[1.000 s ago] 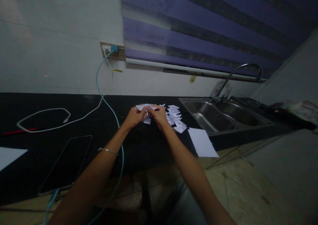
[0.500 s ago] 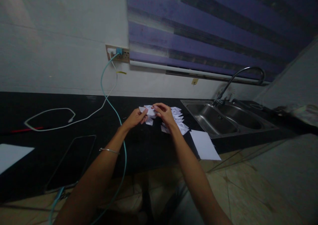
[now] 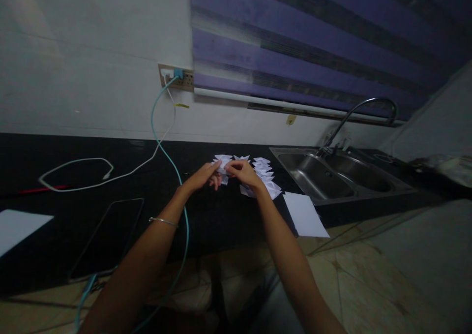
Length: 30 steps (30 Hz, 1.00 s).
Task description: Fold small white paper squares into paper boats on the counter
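A small piece of folded white paper [image 3: 223,166] is held up between my two hands, just above the black counter. My left hand [image 3: 204,175] pinches its left side with the thumb on top. On its right side the fingertips of my right hand [image 3: 243,172] are closed, partly covering it. Right beside my right hand lies a row of folded white paper pieces [image 3: 264,172], overlapping one another. More white folds show just behind both hands; which of these belong to the held piece I cannot tell.
White sheets [image 3: 305,215] lie at the counter's front edge, another sheet [image 3: 18,229] at far left. A dark phone or tablet [image 3: 106,240] rests left of my left forearm. A teal cable [image 3: 173,164] runs down past that forearm. The steel sink [image 3: 313,176] is at right.
My right hand has shifted its grip, its fingers now curled closer over the paper. The fingers of my left hand have loosened a little underneath. The view has moved slightly.
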Tool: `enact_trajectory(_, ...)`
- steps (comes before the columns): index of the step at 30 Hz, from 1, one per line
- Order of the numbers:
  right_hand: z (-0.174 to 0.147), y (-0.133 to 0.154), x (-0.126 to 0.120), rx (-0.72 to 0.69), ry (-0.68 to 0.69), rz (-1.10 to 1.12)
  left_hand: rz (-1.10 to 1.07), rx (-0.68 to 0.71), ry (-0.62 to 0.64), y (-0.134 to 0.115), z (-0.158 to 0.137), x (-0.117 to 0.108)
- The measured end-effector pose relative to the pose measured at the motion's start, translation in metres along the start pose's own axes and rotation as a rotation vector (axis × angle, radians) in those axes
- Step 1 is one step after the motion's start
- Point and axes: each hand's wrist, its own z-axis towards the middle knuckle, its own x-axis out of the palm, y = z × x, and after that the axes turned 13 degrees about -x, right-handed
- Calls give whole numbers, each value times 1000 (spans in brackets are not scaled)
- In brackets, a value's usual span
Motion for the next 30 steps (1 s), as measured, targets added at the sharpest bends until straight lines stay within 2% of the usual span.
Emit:
enact_trajectory(3,0,8,0,-105,59,-42,14,2,-15,3,2,-3)
enact_trajectory(6,0,13,0,-174,52,-91,64,12,-50,3,1,-3)
enact_trajectory(12,0,10,1,-149,44,-163,161,56,-44,1,-4,-2)
enact_trajectory(15,0,13,1,-187,-5,-245,227,81,-56,2,-4,-2)
enact_trajectory(19,0,19,3,-262,45,-341,291,65,-126,4,-3,-2)
enact_trajectory(26,-2,17,2,-240,4,-416,359,79,-256,0,-4,1)
enact_trajectory(30,-2,9,1,-245,25,-437,409,114,-265,1,-3,2)
